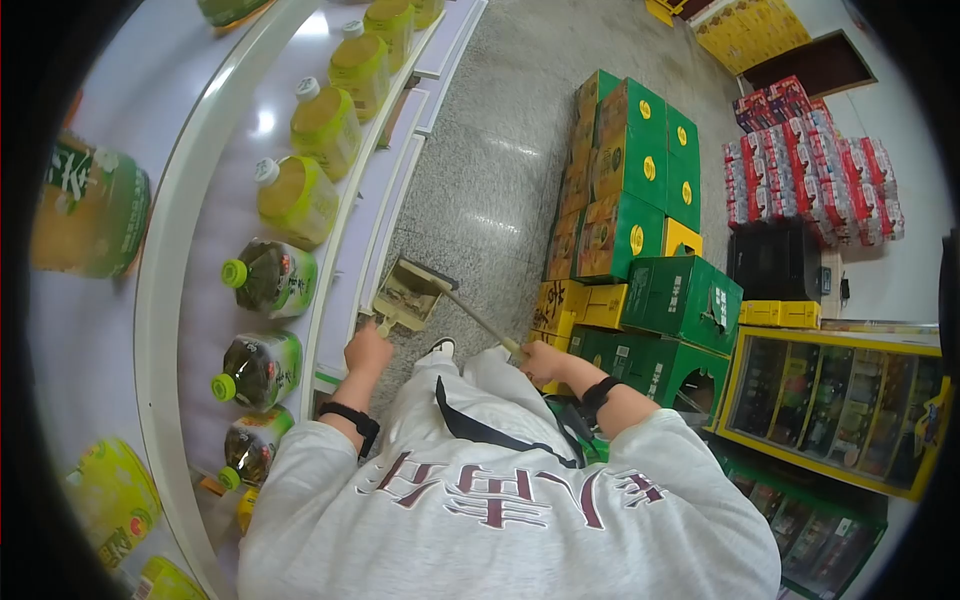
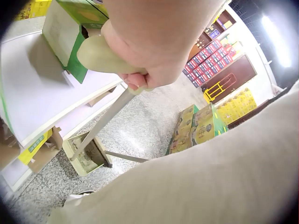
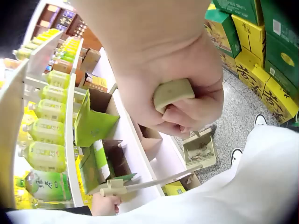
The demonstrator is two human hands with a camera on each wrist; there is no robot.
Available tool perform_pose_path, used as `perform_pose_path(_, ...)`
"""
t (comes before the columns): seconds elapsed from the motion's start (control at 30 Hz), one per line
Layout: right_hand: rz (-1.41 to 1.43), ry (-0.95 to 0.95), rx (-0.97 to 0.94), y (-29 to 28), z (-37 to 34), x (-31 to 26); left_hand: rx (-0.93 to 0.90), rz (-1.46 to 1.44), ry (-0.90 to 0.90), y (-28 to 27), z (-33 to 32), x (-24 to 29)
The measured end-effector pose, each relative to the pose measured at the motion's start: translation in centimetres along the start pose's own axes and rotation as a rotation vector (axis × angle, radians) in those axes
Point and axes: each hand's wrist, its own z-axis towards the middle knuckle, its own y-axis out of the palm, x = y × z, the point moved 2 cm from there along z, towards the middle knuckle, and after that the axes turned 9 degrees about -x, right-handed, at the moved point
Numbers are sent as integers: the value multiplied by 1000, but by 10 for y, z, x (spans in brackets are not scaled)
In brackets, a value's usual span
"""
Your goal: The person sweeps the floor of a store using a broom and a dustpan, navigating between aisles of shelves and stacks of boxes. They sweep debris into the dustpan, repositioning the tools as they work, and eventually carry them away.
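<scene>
A beige dustpan [image 1: 408,297] [image 2: 86,154] [image 3: 199,150] with grey debris in it is on the speckled floor beside the shelf. My left hand [image 1: 368,350] [image 2: 145,42] [image 3: 104,205] grips the beige top of a long pole [image 2: 105,119] [image 3: 159,178] that runs down to the dustpan. In the head view my right hand [image 1: 543,363] [image 3: 173,88] holds a second pole [image 1: 485,323] [image 2: 126,157], which slants to the dustpan's other side. Its beige end shows within the curled fingers in the right wrist view. What is at each pole's lower end is unclear.
Shelves with bottles [image 1: 325,130] [image 3: 44,156] line the left side. Stacked green and yellow boxes [image 1: 630,160] [image 3: 254,70] stand on the right, near a yellow-framed cooler [image 1: 840,400]. A shoe [image 1: 443,346] is just below the dustpan.
</scene>
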Motion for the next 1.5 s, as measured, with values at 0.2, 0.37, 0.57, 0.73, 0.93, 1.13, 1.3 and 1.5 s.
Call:
perform_pose_path(0.2,974,18,-78,-51,-64,24,15,-10,-26,3,0,-3)
perform_pose_path(0.37,1041,-23,7,-58,-91,47,53,-7,-44,-16,-11,18)
perform_pose_path(0.57,908,-7,216,-105,-83,82,129,178,24,-39,3,74)
perform_pose_path(0.73,861,30,340,-145,-66,113,154,314,231,-52,44,157)
perform_pose_path(0.93,1132,-12,360,-185,-60,122,144,533,514,-69,103,261)
perform_pose_path(1.13,1378,-34,351,-212,-39,123,104,620,638,-85,152,328)
perform_pose_path(1.3,1538,-43,387,-231,-34,107,80,670,674,-97,183,371)
perform_pose_path(1.5,1610,-6,410,-250,-3,93,27,703,675,-111,233,396)
